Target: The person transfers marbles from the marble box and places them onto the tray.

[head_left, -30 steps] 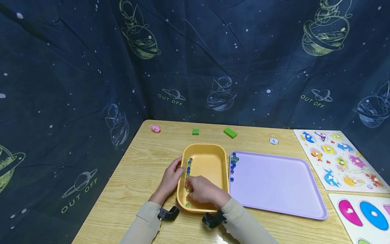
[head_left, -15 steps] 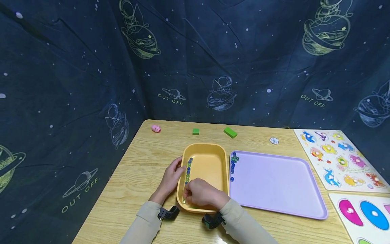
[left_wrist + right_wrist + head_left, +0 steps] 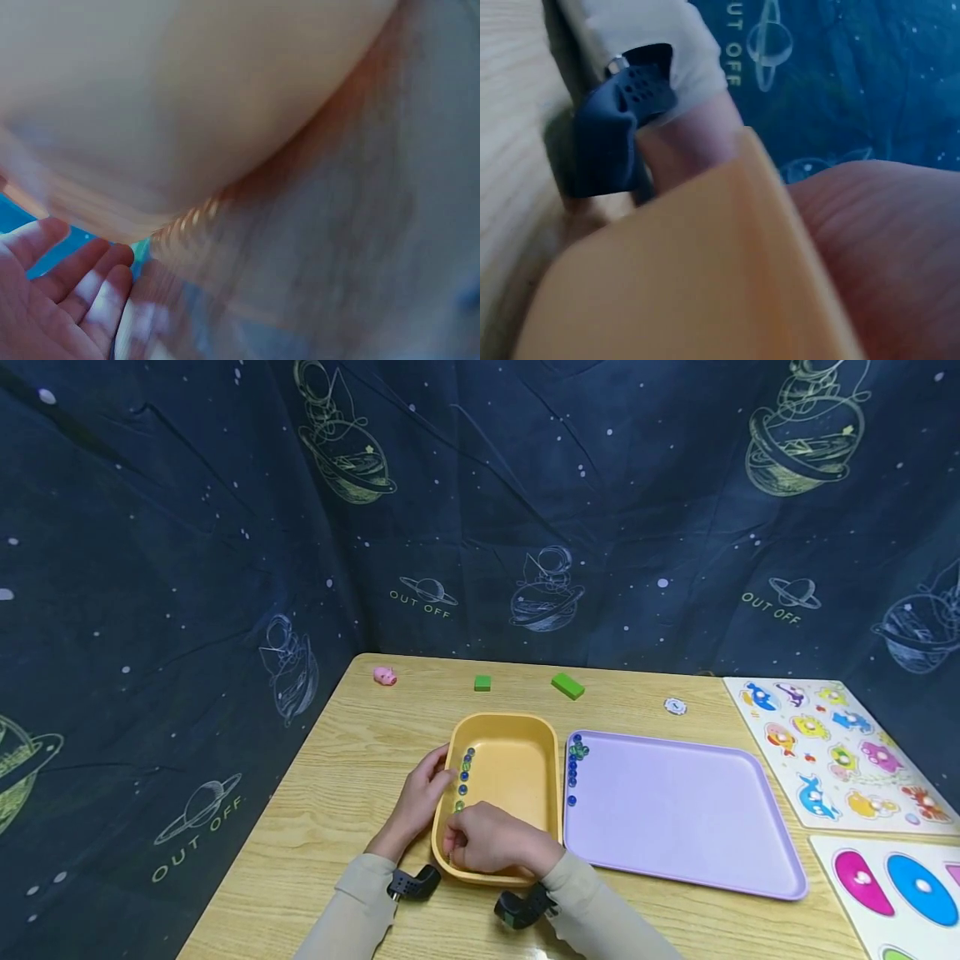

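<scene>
A yellow-orange bin (image 3: 517, 719) stands in front of me, with a row of green and blue glass marbles (image 3: 464, 774) along its left wall. My left hand (image 3: 420, 793) holds the bin's left side, thumb over the rim and the other fingers outside. Inside the bin, toward its near left corner, my right hand (image 3: 491, 839) is bent down with thumb and index finger pinched together at a marble, mostly hidden by the fingertips. The right wrist view shows the bin wall (image 3: 675, 277) close up, beside the right palm. The left wrist view is blurred, with loosely extended fingers at lower left.
Right of the bin lies a lilac tray (image 3: 675, 810) with several marbles (image 3: 573, 770) along its left edge. Farther back are a pink pig (image 3: 385, 676), two green blocks (image 3: 567, 686) and a poker chip (image 3: 675, 706). Puzzle boards (image 3: 840, 752) lie at far right.
My right hand has moved slightly left and toward me inside the bin. Marbles in the row have shifted, and the near ones are now behind the hand. The left hand stays put.
</scene>
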Demonstrator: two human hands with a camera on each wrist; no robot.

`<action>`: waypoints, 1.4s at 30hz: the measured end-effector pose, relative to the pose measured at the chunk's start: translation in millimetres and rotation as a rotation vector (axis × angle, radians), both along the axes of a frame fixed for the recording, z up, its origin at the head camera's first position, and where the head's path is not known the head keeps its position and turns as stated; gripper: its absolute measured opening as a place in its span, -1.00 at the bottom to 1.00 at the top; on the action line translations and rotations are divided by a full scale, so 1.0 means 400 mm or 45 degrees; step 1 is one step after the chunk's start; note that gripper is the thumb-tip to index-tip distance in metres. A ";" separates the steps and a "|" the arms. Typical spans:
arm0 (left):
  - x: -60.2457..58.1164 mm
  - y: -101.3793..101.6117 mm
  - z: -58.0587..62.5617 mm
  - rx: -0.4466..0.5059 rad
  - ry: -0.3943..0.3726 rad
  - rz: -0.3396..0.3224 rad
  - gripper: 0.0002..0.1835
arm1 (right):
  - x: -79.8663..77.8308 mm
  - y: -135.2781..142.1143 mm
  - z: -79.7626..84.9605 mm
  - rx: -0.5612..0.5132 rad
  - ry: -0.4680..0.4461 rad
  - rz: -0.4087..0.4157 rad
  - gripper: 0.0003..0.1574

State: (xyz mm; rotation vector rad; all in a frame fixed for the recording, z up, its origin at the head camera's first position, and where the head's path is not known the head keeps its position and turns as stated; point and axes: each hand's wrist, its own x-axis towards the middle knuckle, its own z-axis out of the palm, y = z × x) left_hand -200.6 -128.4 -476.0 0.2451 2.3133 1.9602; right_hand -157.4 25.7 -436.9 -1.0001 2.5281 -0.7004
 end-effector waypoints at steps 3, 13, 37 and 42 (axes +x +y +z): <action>-0.013 -0.002 -0.028 -0.008 0.013 0.027 -0.55 | -0.009 0.018 0.014 -0.064 -0.012 -0.055 -0.89; 0.015 0.005 0.021 -0.039 0.005 -0.014 -0.52 | -0.072 0.152 0.092 -0.400 0.055 -0.423 -0.92; 0.020 0.006 0.032 -0.043 -0.027 -0.005 -0.51 | -0.189 0.457 -0.023 -0.309 -0.028 -0.941 -0.78; 0.020 0.007 0.034 -0.053 -0.011 -0.002 -0.52 | -0.194 0.464 -0.049 -0.247 -0.048 -0.940 -0.83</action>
